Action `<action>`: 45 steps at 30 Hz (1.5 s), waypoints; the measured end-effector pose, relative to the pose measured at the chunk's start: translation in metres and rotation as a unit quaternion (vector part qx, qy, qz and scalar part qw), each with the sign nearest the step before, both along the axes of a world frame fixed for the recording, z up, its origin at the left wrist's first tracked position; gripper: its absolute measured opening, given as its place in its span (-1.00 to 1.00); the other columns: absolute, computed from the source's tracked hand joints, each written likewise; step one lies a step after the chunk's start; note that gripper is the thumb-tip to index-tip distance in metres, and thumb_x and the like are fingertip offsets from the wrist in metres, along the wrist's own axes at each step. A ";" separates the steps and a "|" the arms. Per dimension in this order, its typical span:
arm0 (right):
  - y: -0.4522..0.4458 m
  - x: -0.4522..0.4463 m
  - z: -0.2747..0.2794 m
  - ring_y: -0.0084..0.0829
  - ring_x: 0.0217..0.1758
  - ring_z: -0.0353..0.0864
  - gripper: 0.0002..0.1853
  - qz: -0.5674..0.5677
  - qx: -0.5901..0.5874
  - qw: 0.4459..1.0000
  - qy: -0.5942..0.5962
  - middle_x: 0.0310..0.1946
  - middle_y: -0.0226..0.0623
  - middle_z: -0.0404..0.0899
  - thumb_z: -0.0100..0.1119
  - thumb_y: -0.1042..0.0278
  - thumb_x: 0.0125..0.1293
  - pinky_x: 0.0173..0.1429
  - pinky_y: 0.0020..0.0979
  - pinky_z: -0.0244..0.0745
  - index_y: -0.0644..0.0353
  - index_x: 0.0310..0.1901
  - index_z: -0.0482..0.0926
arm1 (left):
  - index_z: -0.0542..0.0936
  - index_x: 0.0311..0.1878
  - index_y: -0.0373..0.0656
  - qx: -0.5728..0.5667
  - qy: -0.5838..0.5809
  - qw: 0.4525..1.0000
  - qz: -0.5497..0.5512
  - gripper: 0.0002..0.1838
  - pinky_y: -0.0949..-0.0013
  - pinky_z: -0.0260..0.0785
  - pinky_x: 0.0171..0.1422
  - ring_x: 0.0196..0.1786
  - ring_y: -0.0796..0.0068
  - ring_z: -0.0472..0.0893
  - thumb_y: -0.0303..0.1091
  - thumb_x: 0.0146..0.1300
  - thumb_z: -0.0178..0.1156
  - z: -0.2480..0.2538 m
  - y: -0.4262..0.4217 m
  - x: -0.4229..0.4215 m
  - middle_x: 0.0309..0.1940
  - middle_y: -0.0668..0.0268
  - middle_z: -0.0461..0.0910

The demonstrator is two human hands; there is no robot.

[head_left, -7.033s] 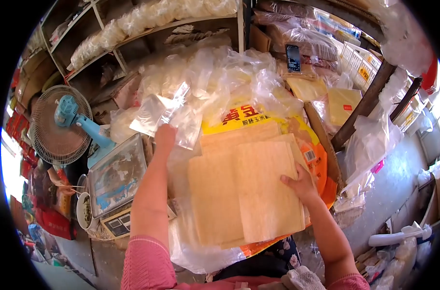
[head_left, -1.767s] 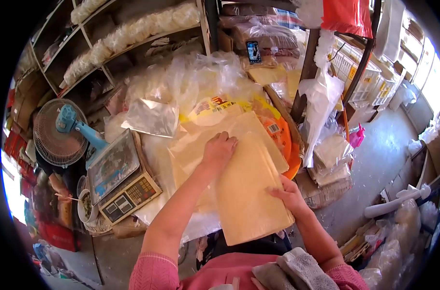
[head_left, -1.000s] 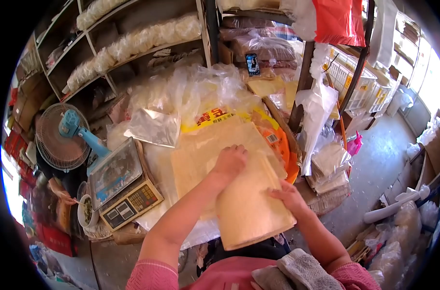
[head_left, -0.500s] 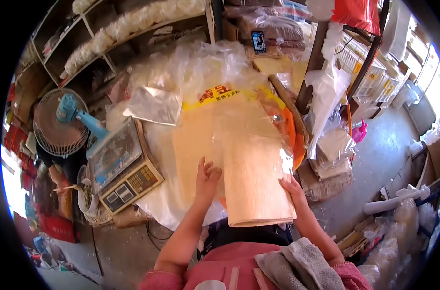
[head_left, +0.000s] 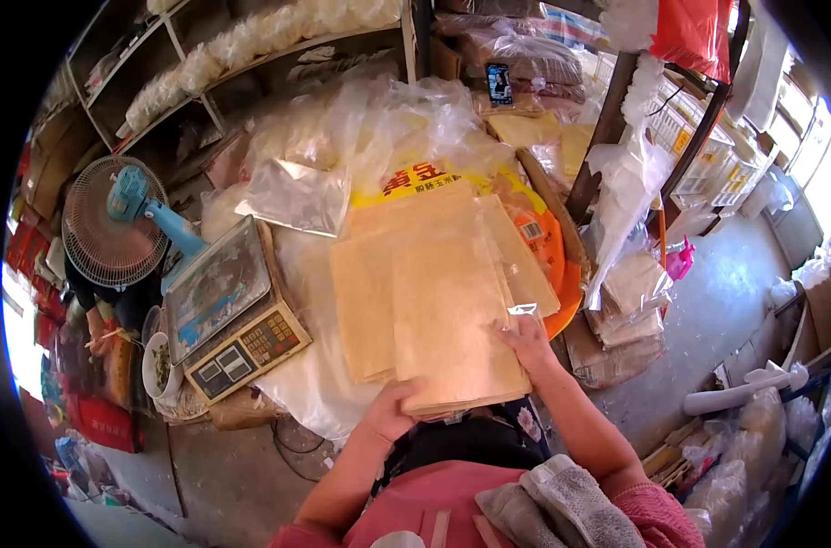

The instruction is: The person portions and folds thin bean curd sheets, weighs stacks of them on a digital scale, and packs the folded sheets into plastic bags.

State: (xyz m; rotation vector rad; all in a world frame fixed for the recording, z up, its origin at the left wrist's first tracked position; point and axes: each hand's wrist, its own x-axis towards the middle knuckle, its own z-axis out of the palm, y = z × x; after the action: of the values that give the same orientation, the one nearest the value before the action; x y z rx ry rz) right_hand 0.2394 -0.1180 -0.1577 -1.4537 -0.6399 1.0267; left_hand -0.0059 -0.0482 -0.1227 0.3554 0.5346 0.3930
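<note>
A stack of thin tan sheets (head_left: 452, 320) lies flat in front of me, its near end at my waist. My left hand (head_left: 395, 411) grips its near left corner, thumb on top. At its right edge my right hand (head_left: 527, 343) holds the sheets, beside a shiny piece of clear plastic (head_left: 522, 310). More tan sheets (head_left: 361, 301) lie underneath and to the left, and another tan stack (head_left: 518, 256) shows at the right. Beyond them is a yellow plastic sack (head_left: 425, 178) with red lettering. The undersides of the fingers are hidden.
A weighing scale (head_left: 247, 352) stands at the left, with a blue fan (head_left: 128, 215) behind it. Clear bags (head_left: 297, 196) cover the back of the table. An orange bag (head_left: 548, 242) lies right. Another person's hand (head_left: 100, 336) is near a bowl (head_left: 160, 365) at far left.
The curled-up stack has come down flat onto the other sheets. My left hand has moved from pointing in the air to the near left corner; my right hand has shifted up and left.
</note>
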 end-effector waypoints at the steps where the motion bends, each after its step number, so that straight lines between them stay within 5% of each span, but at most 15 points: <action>1: 0.000 0.001 0.008 -0.48 0.01 0.46 -0.49 -0.020 0.013 0.999 0.030 -0.04 -0.32 0.49 0.20 0.40 0.22 0.04 -0.40 0.42 0.25 0.19 0.28 | 0.34 0.15 -0.35 0.044 0.072 0.996 0.020 -0.46 -0.11 0.47 0.00 0.02 0.01 0.55 -0.45 0.06 0.18 -0.006 -0.003 0.005 0.00 0.03 0.51; 6: -0.026 -0.004 0.018 -0.36 0.12 0.44 -0.38 -0.042 0.084 0.978 0.185 0.14 -0.26 0.39 0.16 0.45 0.21 0.11 -0.36 0.42 0.22 0.29 0.16 | 0.43 -0.01 -0.32 0.087 0.111 0.983 0.116 -0.58 0.06 0.56 -0.21 -0.17 0.15 0.61 -0.54 0.00 0.20 -0.028 -0.016 0.030 -0.20 0.10 0.57; 9: -0.049 -0.010 -0.007 -0.29 0.17 0.43 -0.37 -0.019 0.172 0.874 0.454 0.20 -0.24 0.34 0.13 0.49 0.19 0.16 -0.33 0.41 0.19 0.30 0.15 | 0.40 0.06 -0.31 0.086 0.079 0.985 0.129 -0.49 0.14 0.51 -0.10 -0.12 0.22 0.59 -0.56 -0.03 0.26 -0.030 -0.020 0.038 -0.15 0.15 0.54; 12: -0.052 -0.032 -0.001 -0.31 0.16 0.43 -0.40 -0.042 0.186 0.855 0.482 0.14 -0.27 0.40 0.12 0.52 0.16 0.17 -0.30 0.42 0.15 0.26 0.21 | 0.38 0.09 -0.30 0.091 0.113 0.987 0.069 -0.50 0.13 0.50 -0.08 -0.11 0.22 0.58 -0.55 0.01 0.22 -0.038 -0.014 0.036 -0.13 0.14 0.54; 15: -0.048 -0.040 -0.004 -0.36 0.13 0.45 -0.46 -0.076 0.062 0.885 0.454 0.07 -0.31 0.44 0.12 0.53 0.15 0.16 -0.30 0.42 0.15 0.20 0.27 | 0.34 0.14 -0.31 0.077 0.054 0.993 0.071 -0.50 0.13 0.55 -0.12 -0.13 0.18 0.61 -0.43 0.12 0.21 -0.049 -0.015 0.030 -0.11 0.10 0.55; 18: -0.051 -0.043 -0.004 -0.33 0.10 0.50 -0.58 -0.121 0.118 0.870 0.464 0.01 -0.31 0.51 0.12 0.44 0.18 0.14 -0.26 0.45 0.18 0.10 0.33 | 0.39 0.12 -0.32 0.036 -0.058 0.998 0.013 -0.56 0.19 0.53 -0.04 -0.18 0.22 0.63 -0.36 0.20 0.20 -0.025 -0.022 0.016 -0.15 0.10 0.59; 25: -0.046 -0.050 -0.002 -0.31 0.06 0.50 -0.67 -0.113 0.096 0.875 0.461 -0.07 -0.34 0.53 0.10 0.45 0.20 0.10 -0.22 0.43 0.18 0.02 0.39 | 0.51 -0.07 -0.42 0.350 0.196 0.904 -0.148 -0.75 0.39 0.50 -0.07 -0.20 0.38 0.63 -0.41 0.31 0.07 -0.067 -0.037 -0.010 -0.32 0.15 0.63; 29: -0.035 -0.026 -0.025 -0.35 0.01 0.51 -0.71 -0.116 0.118 0.877 0.452 -0.11 -0.31 0.53 0.12 0.47 0.20 0.06 -0.26 0.43 0.26 -0.03 0.43 | 0.57 -0.06 -0.32 0.463 0.163 0.810 -0.321 -0.76 0.46 0.44 -0.01 -0.17 0.51 0.61 -0.42 0.25 0.17 -0.014 -0.013 -0.015 -0.31 0.27 0.65; 31: -0.036 -0.025 -0.009 -0.35 0.02 0.51 -0.70 -0.124 0.098 0.884 0.440 -0.11 -0.31 0.53 0.12 0.47 0.20 0.09 -0.26 0.43 0.26 -0.02 0.42 | 0.53 0.03 -0.28 0.553 0.154 0.792 -0.209 -0.69 0.45 0.41 0.01 -0.09 0.53 0.57 -0.43 0.21 0.19 -0.037 0.025 -0.033 -0.19 0.27 0.63; 32: -0.037 -0.027 -0.007 -0.32 0.08 0.48 -0.65 -0.148 0.111 0.880 0.438 -0.05 -0.25 0.51 0.10 0.49 0.20 0.15 -0.24 0.41 0.28 0.04 0.38 | 0.46 0.10 -0.30 0.459 0.221 0.855 -0.098 -0.57 0.44 0.41 0.01 -0.06 0.49 0.55 -0.41 0.15 0.25 -0.013 0.049 -0.029 -0.11 0.21 0.58; 34: -0.041 -0.027 -0.005 -0.27 0.12 0.44 -0.60 -0.150 0.113 0.874 0.447 0.02 -0.21 0.47 0.08 0.51 0.20 0.20 -0.20 0.37 0.30 0.09 0.34 | 0.43 0.05 -0.33 0.610 0.471 0.615 0.166 -0.49 0.38 0.44 -0.08 -0.21 0.38 0.59 -0.35 0.03 0.32 -0.042 0.104 -0.028 -0.20 0.15 0.58; 36: -0.045 -0.024 -0.013 -0.20 0.18 0.39 -0.52 -0.145 0.120 0.870 0.456 0.11 -0.17 0.39 0.08 0.51 0.19 0.26 -0.14 0.31 0.31 0.16 0.26 | 0.26 0.23 -0.37 0.642 0.541 0.525 0.139 -0.31 0.34 0.42 -0.02 -0.04 0.34 0.54 -0.41 0.03 0.32 -0.068 0.153 -0.022 -0.03 0.06 0.50; 39: -0.047 -0.027 -0.001 -0.18 0.18 0.39 -0.52 -0.159 0.111 0.873 0.447 0.11 -0.16 0.39 0.08 0.51 0.18 0.27 -0.12 0.28 0.30 0.16 0.26 | 0.35 0.08 -0.34 0.485 0.478 0.723 0.116 -0.45 0.35 0.44 -0.18 -0.26 0.30 0.59 -0.37 0.02 0.28 -0.038 0.176 -0.007 -0.24 0.11 0.55; 43: -0.053 -0.020 -0.021 -0.26 0.07 0.47 -0.60 -0.144 0.138 0.851 0.486 -0.03 -0.21 0.48 0.12 0.49 0.17 0.14 -0.18 0.39 0.26 0.07 0.35 | 0.48 -0.10 -0.42 0.310 0.346 0.879 0.109 -0.62 0.33 0.46 -0.21 -0.27 0.35 0.62 -0.48 -0.01 0.28 0.008 0.182 -0.003 -0.29 0.14 0.60; 45: -0.050 -0.025 -0.012 -0.30 0.01 0.50 -0.63 -0.155 0.121 0.867 0.457 -0.08 -0.24 0.51 0.14 0.49 0.17 0.06 -0.23 0.43 0.26 0.03 0.37 | 0.52 -0.11 -0.42 0.297 0.328 0.892 0.089 -0.63 0.34 0.47 -0.20 -0.29 0.35 0.62 -0.49 -0.02 0.30 -0.003 0.182 0.002 -0.28 0.14 0.61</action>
State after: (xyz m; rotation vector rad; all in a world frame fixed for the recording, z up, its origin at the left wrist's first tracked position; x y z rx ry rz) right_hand 0.2146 -0.1683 -0.1698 -0.6728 0.1575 1.1732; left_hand -0.0044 0.1339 -0.1260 1.0583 1.1162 0.6186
